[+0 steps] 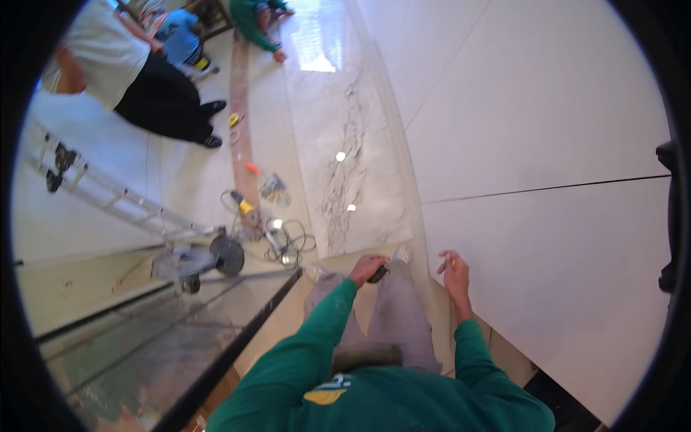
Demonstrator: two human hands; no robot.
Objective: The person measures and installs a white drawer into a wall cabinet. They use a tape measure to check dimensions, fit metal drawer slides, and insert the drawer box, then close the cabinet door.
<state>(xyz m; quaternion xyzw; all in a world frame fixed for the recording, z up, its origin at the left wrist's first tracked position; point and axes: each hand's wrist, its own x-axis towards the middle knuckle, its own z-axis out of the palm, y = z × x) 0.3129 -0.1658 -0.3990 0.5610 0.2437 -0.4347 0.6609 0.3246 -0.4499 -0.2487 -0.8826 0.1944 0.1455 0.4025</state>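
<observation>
My left hand (366, 271) is closed round a small black object (378, 274), held in front of my legs; its exact kind is hard to make out. My right hand (455, 276) is raised beside the edge of the large white panel (533, 266), its fingers bent. Between those fingers a small, thin yellow thing shows, too small to name. Ahead of my feet lies a long glossy marble slab (345, 144) with grey veins.
Left of the slab lie an angle grinder (245, 204), tangled cable (291, 243) and a yellow tape measure (234, 119). A ladder (115, 189), a fan (183, 262) and a dark-framed glass panel (165, 345) stand left. A person (158, 86) stands far left; others crouch beyond.
</observation>
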